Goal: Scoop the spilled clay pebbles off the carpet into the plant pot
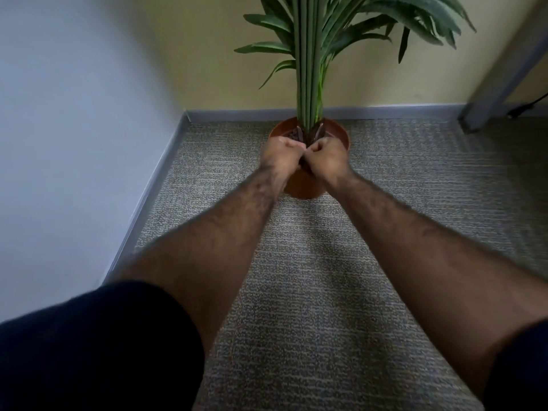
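A terracotta plant pot [341, 134] stands on the grey carpet [311, 292] near the back wall, with a tall green palm [310, 69] growing from it. Dark clay pebbles [293, 134] show inside the pot beside the stems. My left hand [280, 155] and my right hand [327, 155] are side by side over the pot's near rim, knuckles almost touching. The fingers of both are curled shut. Whatever lies inside the fists is hidden. I see no loose pebbles on the carpet in front of the pot.
The room's corner is at the left, with a grey skirting board [154, 185] along both walls. A grey table leg [504, 69] slants down at the right, with a black cable [525, 106] behind it. My dark sleeves fill the lower corners.
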Demonstrator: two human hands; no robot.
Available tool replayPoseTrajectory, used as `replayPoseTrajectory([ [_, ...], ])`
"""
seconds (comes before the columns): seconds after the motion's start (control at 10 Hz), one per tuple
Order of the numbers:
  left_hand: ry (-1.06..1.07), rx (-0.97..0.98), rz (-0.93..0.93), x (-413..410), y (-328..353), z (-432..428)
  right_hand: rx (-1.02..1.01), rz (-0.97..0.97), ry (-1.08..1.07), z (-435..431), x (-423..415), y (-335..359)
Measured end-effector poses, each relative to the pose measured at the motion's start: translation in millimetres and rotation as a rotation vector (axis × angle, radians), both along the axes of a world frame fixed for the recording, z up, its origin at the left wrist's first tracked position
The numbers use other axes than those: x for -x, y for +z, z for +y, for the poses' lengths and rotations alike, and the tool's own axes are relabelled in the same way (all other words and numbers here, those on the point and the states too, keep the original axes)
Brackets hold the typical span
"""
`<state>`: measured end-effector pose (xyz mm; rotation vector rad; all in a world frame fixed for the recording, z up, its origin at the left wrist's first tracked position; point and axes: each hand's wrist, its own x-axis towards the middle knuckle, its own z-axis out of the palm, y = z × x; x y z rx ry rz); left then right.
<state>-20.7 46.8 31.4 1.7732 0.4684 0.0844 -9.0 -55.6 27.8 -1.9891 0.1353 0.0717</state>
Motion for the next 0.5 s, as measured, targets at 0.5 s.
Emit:
replayPoseTrajectory([
  [0.5,-0.27,-0.672,-0.207,3,-7,-4,0.481,-0.344,0.111,-20,4,-1],
])
